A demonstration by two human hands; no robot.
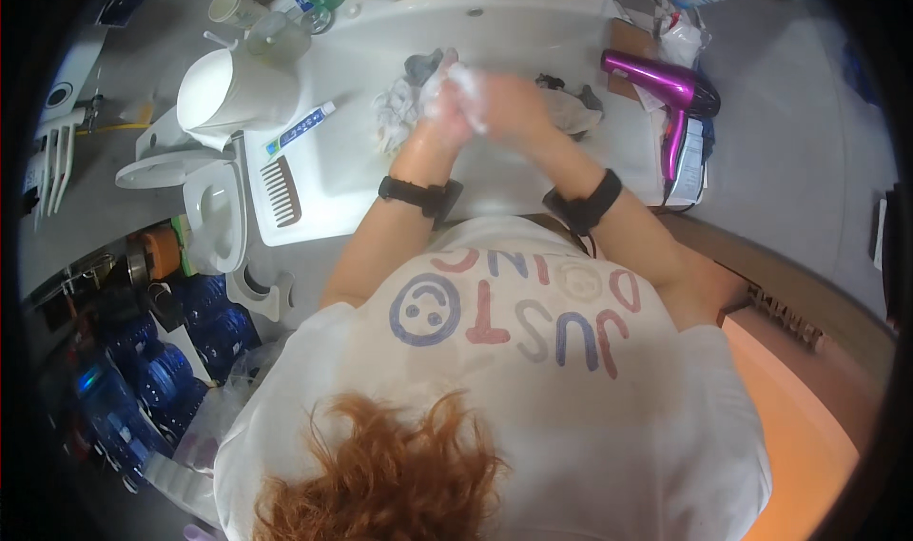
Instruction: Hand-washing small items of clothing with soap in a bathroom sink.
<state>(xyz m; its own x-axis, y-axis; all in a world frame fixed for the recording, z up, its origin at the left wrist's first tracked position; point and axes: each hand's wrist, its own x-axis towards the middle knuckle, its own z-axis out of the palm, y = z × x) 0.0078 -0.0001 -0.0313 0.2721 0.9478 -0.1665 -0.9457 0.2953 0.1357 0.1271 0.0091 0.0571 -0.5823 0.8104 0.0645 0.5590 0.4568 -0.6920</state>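
Over the white sink, my left hand (447,108) is closed around a small wet white cloth (468,86), which looks soapy; its exact kind is not clear. Pressed up close against that cloth is my right hand (514,108), smeared by motion, so its fingers do not show. Below and left of my left hand, a crumpled pale grey cloth (395,113) lies in the basin, with a darker grey part at its top. Another bunched cloth, beige with dark grey (573,111), rests in the basin to the right of my right hand. Each wrist wears a black band.
On the sink's (328,220) left rim lie a toothpaste tube (302,128) and a brown wide-toothed comb (281,191). A white bucket (204,89) stands beyond them, above a toilet (214,208). A purple hair dryer (666,85) lies along the right edge. Bottles and cups line the back.
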